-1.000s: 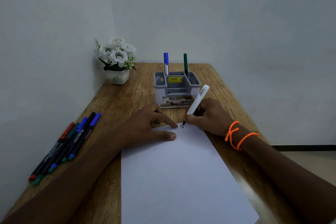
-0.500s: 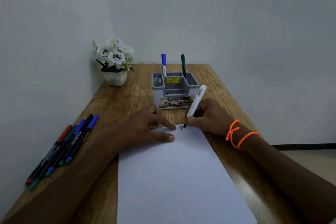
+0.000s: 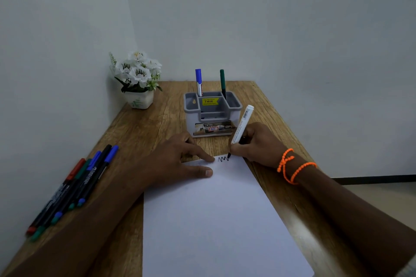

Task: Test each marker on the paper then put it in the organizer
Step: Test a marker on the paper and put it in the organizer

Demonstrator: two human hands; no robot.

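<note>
The right hand (image 3: 258,144) grips a white-barrelled marker (image 3: 242,125) at centre frame, fingers closed around its lower barrel. The marker leans up and to the right; its black tip touches the top edge of the paper (image 3: 213,220) at the right end of a black zigzag line (image 3: 222,159).

The left hand (image 3: 177,162) lies flat on the upper left corner of the paper, fingers extended and holding nothing, index fingertip just left of the zigzag.

The grey organizer (image 3: 212,114) stands on the table (image 3: 144,128) beyond both hands. A blue-capped marker (image 3: 198,81) and a green marker (image 3: 222,82) stand upright in its rear compartments.

A row of capped markers (image 3: 74,186) lies at the left of the frame, along the table edge. A white flower pot (image 3: 137,83) stands at the upper left corner of the table.
</note>
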